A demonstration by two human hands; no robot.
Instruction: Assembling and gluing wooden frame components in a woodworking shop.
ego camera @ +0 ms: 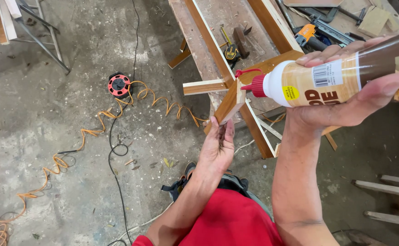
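My right hand point(345, 107) grips a glue bottle point(320, 82) lying sideways, its red nozzle point(253, 85) touching the upper end of a short wooden piece point(230, 104). My left hand point(217, 146) pinches the lower end of that piece and holds it up slanted. Behind them a wooden frame point(217, 50) of brown strips lies on a rough workbench point(236, 18).
An orange coiled air hose point(99, 123) and a black cable run over the concrete floor beside a red cord reel point(119, 84). A tape measure point(230, 52) and a block lie on the bench. Clamps and an orange tool point(307, 33) sit top right. Wooden slats point(391, 187) stand right.
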